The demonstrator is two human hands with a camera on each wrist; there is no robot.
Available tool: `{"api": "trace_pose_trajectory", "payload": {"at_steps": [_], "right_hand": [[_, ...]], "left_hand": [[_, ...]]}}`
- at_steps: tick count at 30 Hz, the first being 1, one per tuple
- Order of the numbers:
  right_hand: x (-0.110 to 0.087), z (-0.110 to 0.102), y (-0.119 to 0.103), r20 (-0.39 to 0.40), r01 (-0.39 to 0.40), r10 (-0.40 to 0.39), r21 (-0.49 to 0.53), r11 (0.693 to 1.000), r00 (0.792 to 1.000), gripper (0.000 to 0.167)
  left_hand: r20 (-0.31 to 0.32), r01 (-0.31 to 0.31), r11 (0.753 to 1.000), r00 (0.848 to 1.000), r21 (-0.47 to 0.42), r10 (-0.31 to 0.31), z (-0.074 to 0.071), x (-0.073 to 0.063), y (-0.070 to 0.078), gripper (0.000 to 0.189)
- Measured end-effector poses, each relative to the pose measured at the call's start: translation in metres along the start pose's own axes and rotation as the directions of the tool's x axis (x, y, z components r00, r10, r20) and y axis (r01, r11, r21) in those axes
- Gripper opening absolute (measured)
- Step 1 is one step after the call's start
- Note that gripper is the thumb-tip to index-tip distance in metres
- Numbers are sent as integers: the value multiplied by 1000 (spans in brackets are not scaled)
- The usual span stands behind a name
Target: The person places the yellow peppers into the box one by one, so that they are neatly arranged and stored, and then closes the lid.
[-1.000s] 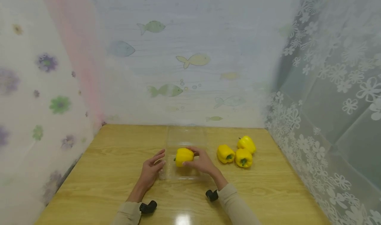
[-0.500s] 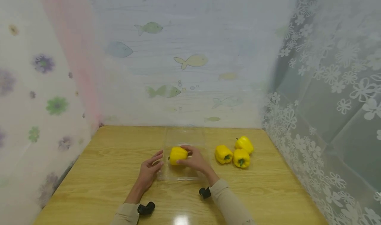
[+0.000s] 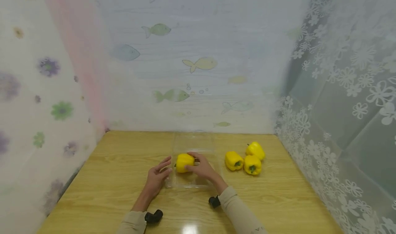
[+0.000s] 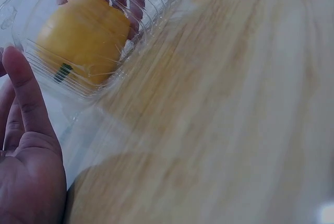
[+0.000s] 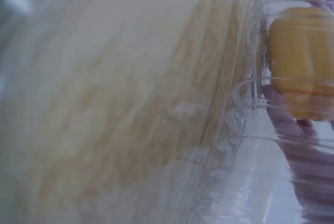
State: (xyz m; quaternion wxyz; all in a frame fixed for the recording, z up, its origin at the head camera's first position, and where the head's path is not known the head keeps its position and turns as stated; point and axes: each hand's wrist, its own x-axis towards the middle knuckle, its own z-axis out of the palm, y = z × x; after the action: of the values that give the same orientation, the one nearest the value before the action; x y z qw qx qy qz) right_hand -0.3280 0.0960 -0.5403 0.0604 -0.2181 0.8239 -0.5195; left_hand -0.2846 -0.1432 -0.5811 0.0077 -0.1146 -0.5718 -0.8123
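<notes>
- Head view: here we are, a wooden surface (image 3: 108, 179) across the lower frame, boxed in by a flowered cloth (image 3: 28, 124) at left, a fish-print backdrop (image 3: 201, 38) behind and a white-flowered curtain (image 3: 365, 72) at right.
- Lower centre, a clear container (image 3: 191, 185), its lid (image 3: 193, 141) laid open toward the backdrop.
- And there's the yellow pepper (image 3: 185, 163), within the container's left half! The right hand (image 3: 202, 167) has it in its grip, fingers and thumb about the right side, covering part of it.
- Left hand (image 3: 156, 177), just beside the container's left side: grip released, fingers loosely extended.
- Right of centre, a cluster of loose peppers (image 3: 252, 165) sits close together, well clear of the container.
- The count: four yellow peppers, one held and three loose; one container; two hands; two black wrist pieces (image 3: 153, 216).
- Left wrist view: one pepper, upper left, green stem low, ribbed clear plastic in the way, the right hand's fingers behind it. The left palm fills the lower left; whether it touches plastic, I can't tell.
- Right wrist view: a blur! One pepper, upper right, fingers above and below, the ribbed wall in front; surface across the left.
</notes>
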Motion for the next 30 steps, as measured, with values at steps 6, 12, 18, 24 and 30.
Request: {"api": "trace_pose_trajectory", "payload": {"at_steps": [6,12,18,24,30], "right_hand": [[1,0,0,33,26,-26,5,1000,999,60],[0,1,1,11,17,-17,19,1000,1000,59],[0,2,3,-26,3,-2,57,998,1000,54],[2,1,5,-27,39,-39,17,999,999,56],[1,0,2,-23,48,-48,22,999,999,58]], "left_hand": [[-21,12,1000,1000,26,-12,-1,1,1,48],[-21,10,999,1000,40,-9,-1,1,-1,47],[-16,9,999,1000,42,-9,-1,2,-2,47],[-17,6,999,1000,33,-6,1,1,-1,49],[-21,15,1000,1000,26,-14,2,1,1,48]]}}
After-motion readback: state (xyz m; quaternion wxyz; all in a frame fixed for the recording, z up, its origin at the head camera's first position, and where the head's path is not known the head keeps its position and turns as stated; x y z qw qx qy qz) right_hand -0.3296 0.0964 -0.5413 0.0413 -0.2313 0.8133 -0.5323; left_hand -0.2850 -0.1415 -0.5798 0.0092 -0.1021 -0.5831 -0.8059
